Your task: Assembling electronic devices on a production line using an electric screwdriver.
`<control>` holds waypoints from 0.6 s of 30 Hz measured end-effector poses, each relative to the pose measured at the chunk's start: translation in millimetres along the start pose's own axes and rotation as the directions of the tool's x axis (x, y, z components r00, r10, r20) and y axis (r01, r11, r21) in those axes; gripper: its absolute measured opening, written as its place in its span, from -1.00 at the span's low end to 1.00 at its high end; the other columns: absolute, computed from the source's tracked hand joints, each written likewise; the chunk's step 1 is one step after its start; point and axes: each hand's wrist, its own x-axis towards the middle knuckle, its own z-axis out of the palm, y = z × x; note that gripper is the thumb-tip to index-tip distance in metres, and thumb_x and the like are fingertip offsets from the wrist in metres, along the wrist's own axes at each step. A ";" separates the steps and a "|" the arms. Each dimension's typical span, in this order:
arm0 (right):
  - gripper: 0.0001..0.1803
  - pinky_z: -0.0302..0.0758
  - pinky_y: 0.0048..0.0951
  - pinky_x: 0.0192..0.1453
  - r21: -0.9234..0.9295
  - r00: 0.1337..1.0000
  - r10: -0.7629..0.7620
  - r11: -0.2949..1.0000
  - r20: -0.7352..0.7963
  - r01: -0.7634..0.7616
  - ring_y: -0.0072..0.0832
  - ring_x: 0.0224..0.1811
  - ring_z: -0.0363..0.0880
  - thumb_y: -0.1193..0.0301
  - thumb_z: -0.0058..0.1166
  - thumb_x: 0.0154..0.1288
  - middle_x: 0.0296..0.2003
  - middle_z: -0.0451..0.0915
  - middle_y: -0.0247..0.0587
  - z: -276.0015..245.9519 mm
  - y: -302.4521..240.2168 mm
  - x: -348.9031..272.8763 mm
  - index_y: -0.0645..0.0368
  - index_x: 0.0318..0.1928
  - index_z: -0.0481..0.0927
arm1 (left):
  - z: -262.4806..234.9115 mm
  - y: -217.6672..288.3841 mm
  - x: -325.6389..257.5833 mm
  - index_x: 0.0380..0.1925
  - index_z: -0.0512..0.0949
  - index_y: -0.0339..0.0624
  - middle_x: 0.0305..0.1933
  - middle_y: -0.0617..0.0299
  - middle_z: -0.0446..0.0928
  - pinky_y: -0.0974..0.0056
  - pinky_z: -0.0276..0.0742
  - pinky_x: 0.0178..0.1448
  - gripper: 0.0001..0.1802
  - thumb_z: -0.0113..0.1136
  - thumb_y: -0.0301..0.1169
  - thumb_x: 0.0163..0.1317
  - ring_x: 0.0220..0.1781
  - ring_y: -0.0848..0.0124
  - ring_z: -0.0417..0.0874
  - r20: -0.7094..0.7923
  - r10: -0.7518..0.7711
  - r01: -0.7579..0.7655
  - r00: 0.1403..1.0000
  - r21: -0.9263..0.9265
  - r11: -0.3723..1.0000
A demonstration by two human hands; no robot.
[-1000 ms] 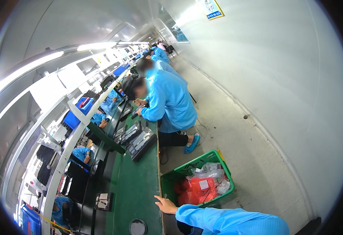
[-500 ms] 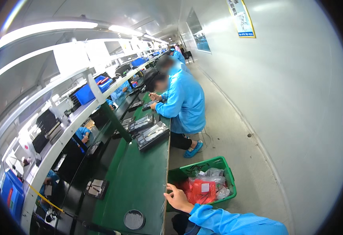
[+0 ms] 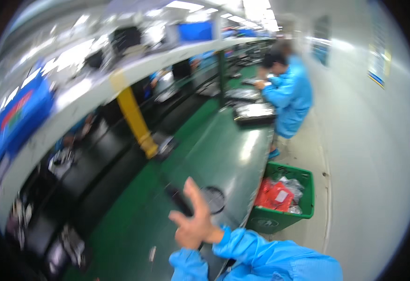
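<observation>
My right hand (image 3: 200, 210) reaches in over the green workbench (image 3: 144, 225), thumb and a long finger spread apart. Between them passes a dark, stick-like tool (image 3: 178, 197), apparently hanging from a yellow strap (image 3: 134, 117). Whether the hand touches this tool is too blurred to tell. My left hand (image 3: 187, 238) rises from its own blue sleeve close under the right one; the two overlap and the left fingers are hidden or smeared. Just beyond the hands, a round, shallow grey dish (image 3: 214, 200) lies on the bench.
A green crate (image 3: 266, 225) with red and clear plastic bags stands right of the bench. A co-worker in blue (image 3: 287, 91) sits farther along, by black trays (image 3: 254, 114). A shelf (image 3: 92, 89) with a blue bin (image 3: 20, 114) runs along the left. A white wall lies right.
My view has swung left. My right hand has moved from the bench's edge to over its top, beside the dark tool. My left hand and sleeve have come into view.
</observation>
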 end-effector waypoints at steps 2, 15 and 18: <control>-0.42 0.46 -0.35 0.09 0.126 0.976 0.182 0.972 0.118 -0.197 -0.43 -0.01 0.51 0.50 0.35 0.00 0.00 0.52 -0.09 17.7 9.9 7.0 0.29 0.05 0.39 | -23.3 16.4 -3.9 -0.48 0.61 -0.14 -0.49 0.06 0.59 -0.04 0.45 -0.36 -0.75 0.22 -0.19 -0.01 -0.43 0.02 0.60 0.099 0.379 -0.385 0.920 0.046 0.922; -0.48 0.55 -0.49 -0.20 0.296 0.748 0.319 0.773 0.583 -0.560 -0.48 -0.31 0.62 0.59 0.34 -0.06 -0.35 0.63 -0.13 17.0 56.8 33.8 0.33 -0.03 0.45 | -43.2 48.8 -2.4 -0.47 0.60 -0.21 -0.41 0.06 0.59 0.10 0.48 -0.37 -0.87 0.22 -0.37 0.08 -0.44 0.08 0.60 0.027 0.209 -0.203 0.978 -0.139 0.969; -0.47 0.57 -0.40 -0.19 0.342 0.566 0.313 0.547 0.763 -0.764 -0.36 -0.31 0.65 0.64 0.33 -0.11 -0.38 0.62 -0.05 6.3 66.8 33.8 0.33 -0.05 0.45 | -42.5 43.7 -4.8 -0.46 0.60 -0.20 -0.39 0.06 0.59 0.08 0.48 -0.34 -0.87 0.22 -0.37 0.08 -0.40 0.07 0.60 0.080 0.217 -0.208 0.973 -0.103 0.973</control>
